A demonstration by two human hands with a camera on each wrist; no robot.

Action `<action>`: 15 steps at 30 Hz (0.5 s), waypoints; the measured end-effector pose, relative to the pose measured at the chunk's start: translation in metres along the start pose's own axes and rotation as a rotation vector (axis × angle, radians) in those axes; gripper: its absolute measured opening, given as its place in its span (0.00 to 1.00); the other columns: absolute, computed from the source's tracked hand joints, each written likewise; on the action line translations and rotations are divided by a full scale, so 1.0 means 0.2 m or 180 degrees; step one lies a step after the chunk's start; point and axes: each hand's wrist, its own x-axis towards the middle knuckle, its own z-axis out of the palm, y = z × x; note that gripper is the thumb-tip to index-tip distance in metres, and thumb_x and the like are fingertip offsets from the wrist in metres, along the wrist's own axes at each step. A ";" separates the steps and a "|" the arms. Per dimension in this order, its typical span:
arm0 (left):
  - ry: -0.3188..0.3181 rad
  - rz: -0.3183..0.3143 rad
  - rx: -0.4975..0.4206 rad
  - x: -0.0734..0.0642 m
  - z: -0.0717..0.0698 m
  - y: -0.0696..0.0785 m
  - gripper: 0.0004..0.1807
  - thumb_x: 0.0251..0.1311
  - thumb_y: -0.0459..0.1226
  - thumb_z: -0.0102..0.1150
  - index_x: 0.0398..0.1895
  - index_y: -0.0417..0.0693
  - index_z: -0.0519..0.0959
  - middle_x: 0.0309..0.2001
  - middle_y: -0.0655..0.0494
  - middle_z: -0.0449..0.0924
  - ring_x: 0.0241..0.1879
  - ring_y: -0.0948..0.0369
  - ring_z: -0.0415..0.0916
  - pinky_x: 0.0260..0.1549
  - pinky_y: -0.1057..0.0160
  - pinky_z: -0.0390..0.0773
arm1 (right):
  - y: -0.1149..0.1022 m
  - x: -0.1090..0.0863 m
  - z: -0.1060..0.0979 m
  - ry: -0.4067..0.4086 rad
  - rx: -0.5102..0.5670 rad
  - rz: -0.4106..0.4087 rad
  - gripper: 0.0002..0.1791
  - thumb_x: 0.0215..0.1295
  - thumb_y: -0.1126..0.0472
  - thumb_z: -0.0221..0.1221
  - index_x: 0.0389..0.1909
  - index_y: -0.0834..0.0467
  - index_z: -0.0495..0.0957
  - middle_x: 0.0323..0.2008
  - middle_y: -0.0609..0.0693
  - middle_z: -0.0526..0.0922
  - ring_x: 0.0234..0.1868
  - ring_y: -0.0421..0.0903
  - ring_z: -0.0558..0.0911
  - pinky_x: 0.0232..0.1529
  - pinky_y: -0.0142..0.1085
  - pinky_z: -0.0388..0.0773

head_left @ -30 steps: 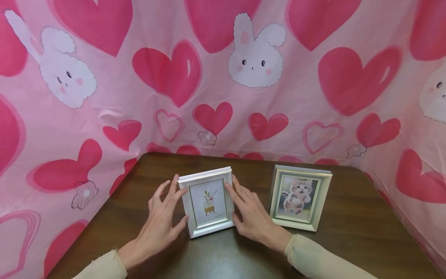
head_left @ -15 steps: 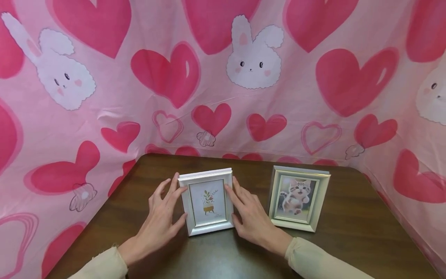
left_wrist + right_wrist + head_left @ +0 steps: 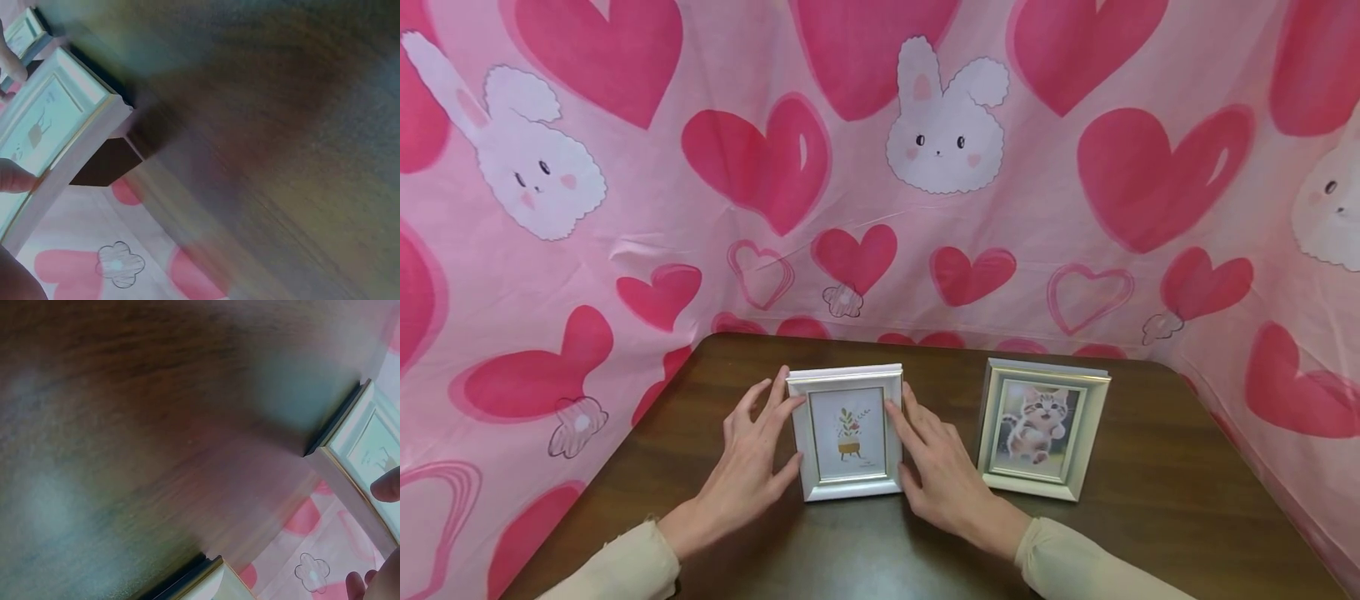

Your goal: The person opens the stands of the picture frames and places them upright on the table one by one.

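A white picture frame (image 3: 847, 437) with a drawing of a potted plant stands upright on the table, leaning back a little. My left hand (image 3: 739, 467) holds its left edge, thumb and index finger at the front, other fingers by the upper corner. On the opposite edge my right hand (image 3: 950, 475) grips it in much the same way, a fingertip resting on the front border. A brown support leg (image 3: 109, 164) shows behind the frame in the left wrist view. To the right stands a second, pale gold picture frame (image 3: 1037, 429) with a kitten photo, untouched.
Both frames stand on a dark brown wooden table (image 3: 865, 550). A pink cloth (image 3: 857, 192) printed with hearts and rabbits hangs behind the table and along its sides. The kitten frame is close beside my right forearm.
Both hands have turned the plant picture frame slightly, its left side swinging back, so it now faces more squarely forward. The kitten frame has stayed put on the table.
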 end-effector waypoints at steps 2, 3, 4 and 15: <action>-0.0002 0.0022 0.0007 0.01 0.00 -0.01 0.52 0.44 0.31 0.83 0.75 0.50 0.67 0.86 0.51 0.41 0.78 0.41 0.44 0.63 0.29 0.52 | -0.01 0.00 0.00 -0.0021 -0.0015 0.0032 0.54 0.61 0.62 0.70 0.85 0.52 0.52 0.85 0.52 0.41 0.77 0.53 0.65 0.62 0.54 0.72; -0.0003 0.0029 0.0012 0.01 0.00 -0.01 0.52 0.44 0.31 0.83 0.75 0.50 0.67 0.86 0.51 0.41 0.78 0.41 0.45 0.63 0.29 0.52 | -0.01 0.00 0.00 -0.0022 -0.0034 0.0040 0.54 0.61 0.62 0.70 0.85 0.53 0.52 0.85 0.52 0.41 0.76 0.52 0.65 0.61 0.54 0.72; -0.0001 0.0038 0.0014 0.02 0.00 -0.01 0.52 0.44 0.31 0.83 0.75 0.50 0.67 0.86 0.51 0.41 0.78 0.41 0.45 0.63 0.29 0.53 | -0.01 0.00 0.00 -0.0018 -0.0055 0.0042 0.53 0.61 0.62 0.70 0.85 0.53 0.53 0.85 0.52 0.41 0.76 0.52 0.65 0.61 0.54 0.72; -0.0020 0.0069 -0.0011 0.06 0.02 -0.03 0.52 0.44 0.30 0.82 0.75 0.49 0.66 0.86 0.50 0.40 0.78 0.41 0.45 0.63 0.29 0.54 | -0.04 -0.01 -0.01 -0.0141 -0.0016 0.0229 0.55 0.62 0.61 0.71 0.86 0.52 0.49 0.86 0.49 0.36 0.77 0.53 0.63 0.61 0.55 0.72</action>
